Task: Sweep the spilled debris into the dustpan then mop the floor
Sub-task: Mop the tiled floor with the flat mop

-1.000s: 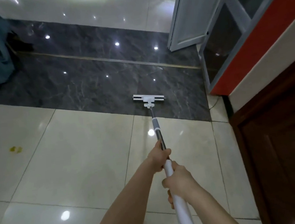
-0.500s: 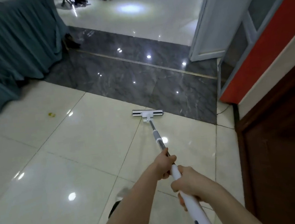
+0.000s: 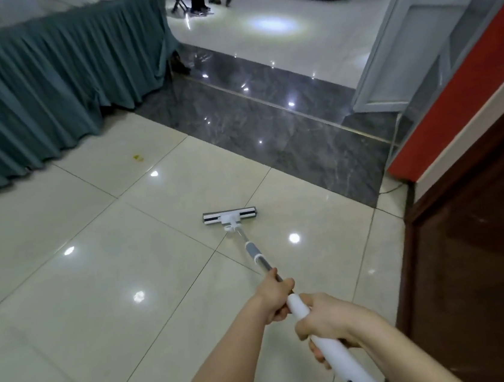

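Both hands, left hand (image 3: 274, 298) ahead of right hand (image 3: 328, 317), grip the mop (image 3: 231, 216).

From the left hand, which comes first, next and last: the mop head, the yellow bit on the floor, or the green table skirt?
1. Mop head, just ahead of the left hand.
2. Yellow bit, farther ahead, leftward.
3. Green table skirt, far left.

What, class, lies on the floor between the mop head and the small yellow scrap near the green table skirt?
Nothing visible. The mop head rests on pale tile, and only bare glossy tiles with light reflections separate it from the yellow scrap, farther off to the left. The green table skirt hangs beyond the scrap, not in the path.
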Motion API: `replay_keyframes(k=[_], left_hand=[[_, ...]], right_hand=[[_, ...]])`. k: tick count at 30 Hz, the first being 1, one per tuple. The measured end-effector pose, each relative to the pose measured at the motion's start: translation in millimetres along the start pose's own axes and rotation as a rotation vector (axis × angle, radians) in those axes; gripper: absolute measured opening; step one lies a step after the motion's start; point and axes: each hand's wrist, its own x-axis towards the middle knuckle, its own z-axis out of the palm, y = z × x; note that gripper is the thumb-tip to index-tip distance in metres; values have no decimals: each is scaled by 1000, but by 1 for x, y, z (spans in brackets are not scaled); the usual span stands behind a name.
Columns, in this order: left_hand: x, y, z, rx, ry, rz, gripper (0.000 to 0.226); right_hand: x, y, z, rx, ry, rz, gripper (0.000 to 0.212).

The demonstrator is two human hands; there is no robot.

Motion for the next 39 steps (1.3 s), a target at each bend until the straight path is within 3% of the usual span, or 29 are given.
replay_keyframes(k=[6, 15, 21, 25, 28, 33, 39], left_hand=[[-53, -48, -27, -42, 22, -6, 65], [-109, -95, -13, -85, 78, -6, 64], [-133, -117, 2, -91, 99, -15, 47], [-149, -131, 29, -126, 106, -12, 16], [-148, -137, 44, -149, 130, -25, 7], [-131, -129, 37, -166, 224, -64, 6], [-95, -77, 22, -211, 255, -66, 23]], right_hand=[[-22, 5, 69, -30, -21, 5, 43], [-66, 32, 111, -130, -38, 5, 38], [-89, 51, 124, -182, -56, -2, 34], [-102, 81, 126, -199, -60, -2, 34], [-100, 97, 127, -176, -32, -10, 35], [-82, 90, 132, -155, 41, -6, 29], [-59, 44, 90, -200, 75, 42, 29]])
